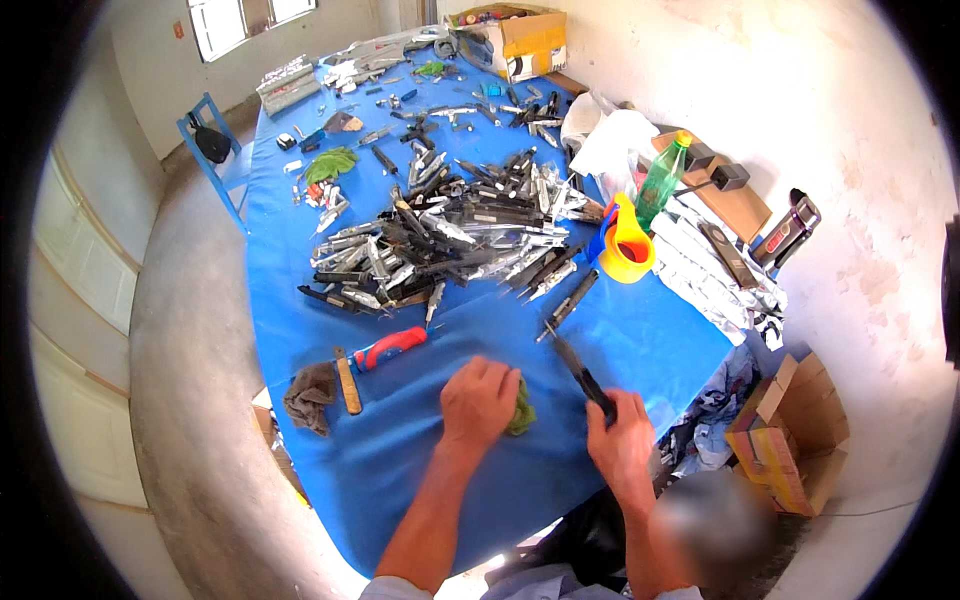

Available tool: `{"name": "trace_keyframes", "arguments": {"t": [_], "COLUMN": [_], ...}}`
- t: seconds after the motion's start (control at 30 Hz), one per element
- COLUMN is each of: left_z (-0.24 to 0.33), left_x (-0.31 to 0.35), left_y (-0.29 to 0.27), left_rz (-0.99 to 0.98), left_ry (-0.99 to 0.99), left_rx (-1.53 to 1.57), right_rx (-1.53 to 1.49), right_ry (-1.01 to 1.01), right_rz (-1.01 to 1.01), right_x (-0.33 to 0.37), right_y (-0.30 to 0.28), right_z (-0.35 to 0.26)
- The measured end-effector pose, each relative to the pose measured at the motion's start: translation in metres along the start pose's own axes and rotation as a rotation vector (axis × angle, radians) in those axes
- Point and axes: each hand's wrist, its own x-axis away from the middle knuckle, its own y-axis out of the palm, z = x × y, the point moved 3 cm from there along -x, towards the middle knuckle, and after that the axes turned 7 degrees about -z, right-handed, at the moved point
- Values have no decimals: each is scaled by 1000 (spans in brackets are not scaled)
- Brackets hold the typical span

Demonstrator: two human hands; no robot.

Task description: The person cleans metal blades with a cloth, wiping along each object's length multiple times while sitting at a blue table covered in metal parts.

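My right hand (622, 440) grips one end of a long, narrow black part (582, 375), blurred by motion and slanting up and to the left. Just past its far tip lies a black part with silver ends (573, 300). My left hand (480, 402) is closed with its fingers curled, a green cloth (521, 412) showing beside and under it. A red-and-blue power screwdriver (391, 348) lies left of that hand, near a wooden-handled tool (348, 385) and a brown rag (311, 398). Ahead spreads a heap of black and silver mechanical parts (470, 215).
On the blue tablecloth (660, 330), a yellow-orange tape dispenser-like item (628, 262) and a green bottle (664, 180) stand at right, beside white bundles (700, 270). Open cardboard boxes are on the floor at right (790, 440) and at the table's far end (515, 45). A blue chair (225, 165) stands left.
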Motion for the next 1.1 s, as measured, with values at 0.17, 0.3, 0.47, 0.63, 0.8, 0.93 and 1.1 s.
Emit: {"name": "trace_keyframes", "arguments": {"t": [0.17, 0.3, 0.47, 0.63, 0.8, 0.93, 1.1], "left_z": [5, 5, 11, 9, 15, 3, 8], "left_x": [0, 0, 1, 5, 2, 6, 4], "left_y": [0, 0, -1, 0, 5, 9, 2], "left_rz": [18, 8, -26, -5, 5, -18, -116], "left_ry": [7, 23, 35, 80, 159, 174, 161], "left_rx": [10, 14, -17, -56, -101, -182, -251], "right_rx": [-21, -140, -313, -406, -376, -334, -324], "right_ry": [16, 23, 111, 57, -10, -63, -11], "right_rz": [-6, 27, -2, 6, 8, 52, -56], "right_x": [77, 100, 117, 127, 122, 119, 119], "right_y": [-19, -18, -19, -27, -37, -32, -33], "right_z": [24, 30, 47, 59, 63, 63, 66]}}
